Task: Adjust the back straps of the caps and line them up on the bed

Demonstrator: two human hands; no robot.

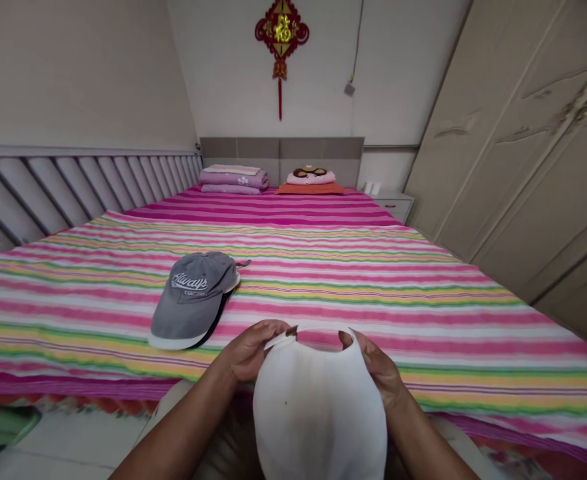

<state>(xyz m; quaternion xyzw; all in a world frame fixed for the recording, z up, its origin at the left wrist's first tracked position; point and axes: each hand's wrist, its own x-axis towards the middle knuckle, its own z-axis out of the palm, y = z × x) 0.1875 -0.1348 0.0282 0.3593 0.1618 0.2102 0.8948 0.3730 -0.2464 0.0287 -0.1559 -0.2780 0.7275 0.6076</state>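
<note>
White visor-like item (pixel 321 413), discoloured mid-panel, nearest, at bed's (pixel 423 313) near edge. L hand (pixel 251 350) and R hand (pixel 382 370) apart, each clamped on one side of its opening, appar. for even support (fingertips partly hidden). Grey cap (pixel 191 303) rests on striped sheet (pixel 333 280), L side, prob. for easy reach.

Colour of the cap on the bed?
Grey cap, with white lettering and a pale brim edge; best seen in the head view.

Khaki-toned trousers (pixel 231 437) show — and both forearms (pixel 193 420) are bare.
</note>
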